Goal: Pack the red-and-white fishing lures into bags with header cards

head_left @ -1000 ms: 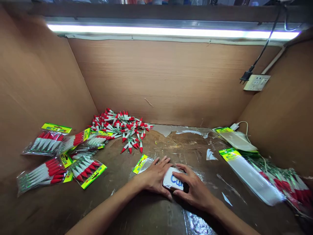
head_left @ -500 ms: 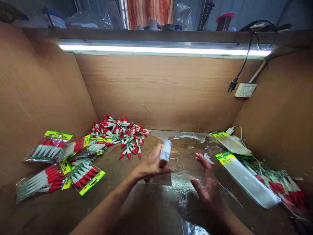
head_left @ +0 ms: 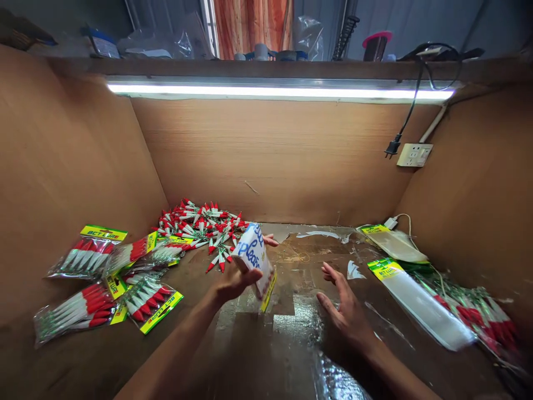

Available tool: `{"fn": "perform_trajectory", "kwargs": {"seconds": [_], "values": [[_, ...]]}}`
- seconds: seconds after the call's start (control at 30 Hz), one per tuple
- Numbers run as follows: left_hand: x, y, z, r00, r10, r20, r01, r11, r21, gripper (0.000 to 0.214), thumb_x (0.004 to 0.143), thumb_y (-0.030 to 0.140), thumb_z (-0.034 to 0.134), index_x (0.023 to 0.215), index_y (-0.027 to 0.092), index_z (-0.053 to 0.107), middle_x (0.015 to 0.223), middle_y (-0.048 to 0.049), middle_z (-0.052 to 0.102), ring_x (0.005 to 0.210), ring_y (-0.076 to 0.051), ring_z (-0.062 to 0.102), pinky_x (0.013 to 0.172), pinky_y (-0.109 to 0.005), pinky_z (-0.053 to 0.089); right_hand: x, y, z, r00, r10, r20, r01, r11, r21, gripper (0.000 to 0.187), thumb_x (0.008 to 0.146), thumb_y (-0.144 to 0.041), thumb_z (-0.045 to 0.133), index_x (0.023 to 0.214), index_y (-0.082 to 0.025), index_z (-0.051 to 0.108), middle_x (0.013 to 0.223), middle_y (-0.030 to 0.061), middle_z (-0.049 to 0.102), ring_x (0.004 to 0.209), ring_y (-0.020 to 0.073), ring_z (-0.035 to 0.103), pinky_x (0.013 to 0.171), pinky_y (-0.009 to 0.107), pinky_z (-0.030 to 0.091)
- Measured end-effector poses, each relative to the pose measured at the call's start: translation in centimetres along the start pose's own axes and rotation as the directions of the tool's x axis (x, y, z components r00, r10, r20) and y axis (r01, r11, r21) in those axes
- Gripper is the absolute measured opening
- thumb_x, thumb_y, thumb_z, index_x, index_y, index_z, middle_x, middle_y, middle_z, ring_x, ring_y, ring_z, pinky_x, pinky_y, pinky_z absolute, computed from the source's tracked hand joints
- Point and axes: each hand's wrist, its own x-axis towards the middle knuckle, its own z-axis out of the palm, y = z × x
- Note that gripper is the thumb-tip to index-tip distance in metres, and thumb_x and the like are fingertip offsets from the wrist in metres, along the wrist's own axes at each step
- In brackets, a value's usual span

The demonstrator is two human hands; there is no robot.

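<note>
Left hand [head_left: 235, 283] has a white block with blue lettering [head_left: 252, 255], just left of center frame, thumb over the lettered face, fingertips showing past the far side. Block is tilted, standing more on edge than flat. Yellow-edged strip [head_left: 268, 293] right at the block's lower right edge; can't tell if the same hand grips that too. Right hand [head_left: 343, 311], right of center, is spread, thumb and fingers apart, above the tabletop [head_left: 241, 366]. Pile of red-and-white lures [head_left: 200, 225] sits behind the block, left of center against the back panel. Filled lure packs [head_left: 89, 255] with yellow-green headers are clustered at left, some overlapping. Right side of frame: long clear bag [head_left: 425, 303] with a yellow-green header lying flat, second bag [head_left: 391, 244] behind it near the wall, more red-and-white lures [head_left: 495, 322] bunched at lower right. Light tube [head_left: 283, 91] is lit across the top. Black plug [head_left: 392, 146] hangs at upper right, just beside the wall outlet [head_left: 415, 155].
</note>
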Motion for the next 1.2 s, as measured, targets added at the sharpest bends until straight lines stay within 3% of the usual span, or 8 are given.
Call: {"fn": "perform_trajectory", "kwargs": {"seconds": [0.17, 0.4, 0.5, 0.73, 0.9, 1.0, 1.1, 1.2], "values": [[-0.5, -1.5, 0.9, 0.999, 0.024, 0.038, -0.013, 0.967, -0.253, 0.085, 0.073, 0.081, 0.057, 0.132, 0.019, 0.056, 0.131, -0.0153, 0.062, 0.136, -0.039, 0.043, 0.113, -0.055, 0.030, 0.5, 0.0, 0.3, 0.998, 0.061, 0.026, -0.062, 0.996, 0.066, 0.057, 0.095, -0.042, 0.054, 0.148, -0.027, 0.037, 0.142, 0.0102, 0.051, 0.124, 0.0273, 0.054, 0.106, 0.049, 0.045], [-2.3, -5.1, 3.2, 0.951, -0.170, 0.258, 0.283, 0.816, -0.505, 0.092, 0.069, 0.082, 0.062, 0.139, 0.023, 0.051, 0.140, -0.0134, 0.057, 0.135, -0.038, 0.046, 0.107, -0.052, 0.039, 6.7, -5.2, 2.5, 0.968, -0.071, 0.239, 0.008, 0.967, 0.254, 0.057, 0.091, -0.049, 0.060, 0.143, -0.027, 0.049, 0.149, 0.0084, 0.048, 0.138, 0.0269, 0.042, 0.115, 0.049, 0.034], [-2.7, -6.3, 3.7, 0.938, -0.217, 0.271, 0.339, 0.737, -0.584, 0.097, 0.072, 0.090, 0.050, 0.141, 0.022, 0.049, 0.145, -0.0137, 0.053, 0.136, -0.039, 0.044, 0.108, -0.055, 0.037, 10.2, -7.4, 4.8, 0.920, -0.035, 0.392, -0.120, 0.924, 0.364, 0.053, 0.078, -0.054, 0.074, 0.121, -0.023, 0.067, 0.136, 0.0092, 0.059, 0.119, 0.0284, 0.059, 0.094, 0.044, 0.053], [-2.9, -6.8, 3.9, 0.940, -0.228, 0.255, 0.342, 0.675, -0.654, 0.085, 0.081, 0.074, 0.054, 0.144, 0.017, 0.044, 0.151, -0.0159, 0.046, 0.142, -0.035, 0.039, 0.116, -0.053, 0.028, 14.3, -5.0, 5.9, 0.961, 0.259, 0.099, -0.216, 0.475, 0.853, 0.039, 0.075, -0.050, 0.077, 0.099, -0.020, 0.067, 0.095, 0.0042, 0.075, 0.080, 0.0198, 0.070, 0.072, 0.031, 0.057], [-2.7, -7.3, 3.8, 0.933, -0.291, 0.211, 0.354, 0.641, -0.682, 0.085, 0.076, 0.023, 0.068, 0.152, 0.019, 0.029, 0.152, -0.0154, 0.045, 0.142, -0.029, 0.040, 0.117, -0.048, 0.028, 13.7, 1.7, 2.3, 0.921, 0.387, -0.049, -0.311, 0.805, 0.505, 0.051, 0.072, -0.052, 0.074, 0.107, -0.017, 0.065, 0.105, 0.0126, 0.073, 0.101, 0.0323, 0.067, 0.088, 0.050, 0.054], [-2.5, -7.9, 4.0, 0.927, -0.298, 0.227, 0.359, 0.538, -0.762, 0.087, 0.073, 0.009, 0.065, 0.152, 0.017, 0.028, 0.150, -0.0163, 0.047, 0.139, -0.027, 0.045, 0.118, -0.045, 0.028, 12.2, 2.7, 1.8, 0.959, 0.239, -0.152, -0.202, 0.953, 0.227, 0.059, 0.071, -0.047, 0.077, 0.119, -0.016, 0.064, 0.127, 0.0166, 0.063, 0.126, 0.0349, 0.052, 0.109, 0.055, 0.036], [-2.2, -7.9, 4.5, 0.933, -0.290, 0.212, 0.332, 0.473, -0.816, 0.084, 0.074, 0.004, 0.066, 0.150, 0.016, 0.033, 0.145, -0.0162, 0.054, 0.134, -0.026, 0.051, 0.116, -0.041, 0.030, 10.9, 0.6, 3.6, 0.996, -0.027, 0.088, 0.024, 0.999, 0.044, 0.043, 0.085, -0.046, 0.065, 0.120, -0.021, 0.067, 0.135, 0.0133, 0.059, 0.129, 0.0292, 0.050, 0.112, 0.049, 0.034], [-2.2, -7.5, 4.9, 0.945, -0.279, 0.170, 0.290, 0.481, -0.827, 0.070, 0.079, 0.009, 0.069, 0.144, 0.016, 0.045, 0.138, -0.0152, 0.060, 0.128, -0.025, 0.056, 0.111, -0.037, 0.036, 10.7, -1.8, 5.8, 0.929, -0.126, 0.348, 0.094, 0.990, 0.109, 0.020, 0.087, -0.039, 0.066, 0.093, -0.023, 0.074, 0.134, 0.0084, 0.061, 0.126, 0.0268, 0.054, 0.108, 0.044, 0.039]]}}
